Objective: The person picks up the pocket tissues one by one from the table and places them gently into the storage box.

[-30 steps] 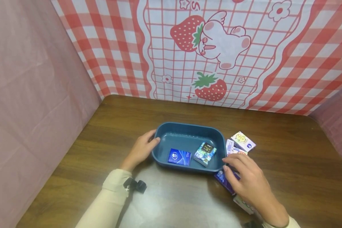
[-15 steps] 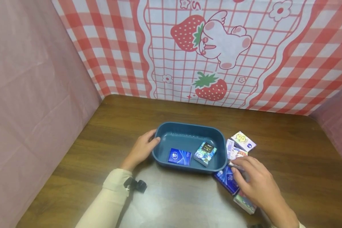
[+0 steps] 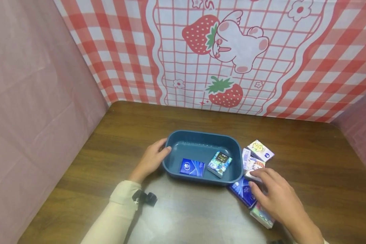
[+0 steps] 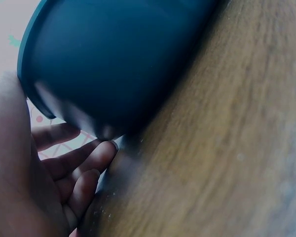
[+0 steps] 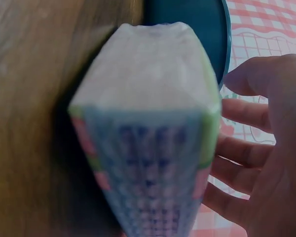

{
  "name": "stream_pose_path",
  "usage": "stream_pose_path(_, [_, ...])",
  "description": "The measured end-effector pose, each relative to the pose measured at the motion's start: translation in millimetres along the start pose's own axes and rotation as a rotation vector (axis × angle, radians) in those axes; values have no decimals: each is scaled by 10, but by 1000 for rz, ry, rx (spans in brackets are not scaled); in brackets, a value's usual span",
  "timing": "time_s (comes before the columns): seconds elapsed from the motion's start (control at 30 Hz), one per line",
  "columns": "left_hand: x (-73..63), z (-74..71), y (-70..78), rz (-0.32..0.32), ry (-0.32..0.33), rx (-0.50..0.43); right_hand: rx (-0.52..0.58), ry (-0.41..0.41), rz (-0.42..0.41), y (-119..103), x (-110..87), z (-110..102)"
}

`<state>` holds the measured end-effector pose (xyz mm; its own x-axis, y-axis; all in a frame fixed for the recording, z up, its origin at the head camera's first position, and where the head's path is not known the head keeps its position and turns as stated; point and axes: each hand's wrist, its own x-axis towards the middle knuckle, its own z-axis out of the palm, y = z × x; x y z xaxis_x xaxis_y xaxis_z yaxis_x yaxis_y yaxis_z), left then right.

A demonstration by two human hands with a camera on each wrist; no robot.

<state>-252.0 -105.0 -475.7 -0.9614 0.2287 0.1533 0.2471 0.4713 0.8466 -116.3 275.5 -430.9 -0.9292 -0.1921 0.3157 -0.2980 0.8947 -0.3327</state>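
Observation:
A dark blue plastic tub (image 3: 198,144) stands on the table, holding a blue tissue pack (image 3: 192,168) and a blue-green patterned tissue pack (image 3: 219,164). My left hand (image 3: 150,159) grips its left end, thumb over the rim and fingers against the outer wall (image 4: 108,64). Off the tub's right end, my right hand (image 3: 277,195) is above several tissue packs, fingers loosely bent. Beneath or beside it are a white cartoon pack (image 3: 256,164), a blue pack (image 3: 243,192) and a green-and-pink pack (image 3: 262,216). That hand partly hides them; contact with them is unclear.
Another white tissue pack with a yellow drawing (image 3: 260,150) lies farther back on the right. Behind the wooden table (image 3: 134,125) hangs a red checked cloth (image 3: 183,67). A pink cloth (image 3: 33,84) lines the left side.
My right hand has moved away from the tub's right rim, rightward and slightly toward me, uncovering more of the blue and green-and-pink packs. My left hand and the tub stay put.

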Motion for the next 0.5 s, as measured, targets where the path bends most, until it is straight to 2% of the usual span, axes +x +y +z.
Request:
stream_pose_path(0.2, [1, -2, 8, 0, 1, -1, -10, -51, 37, 46, 4, 8])
stream_pose_path(0.5, [7, 4, -2, 0, -1, 6, -28, -202, 90, 57, 23, -6])
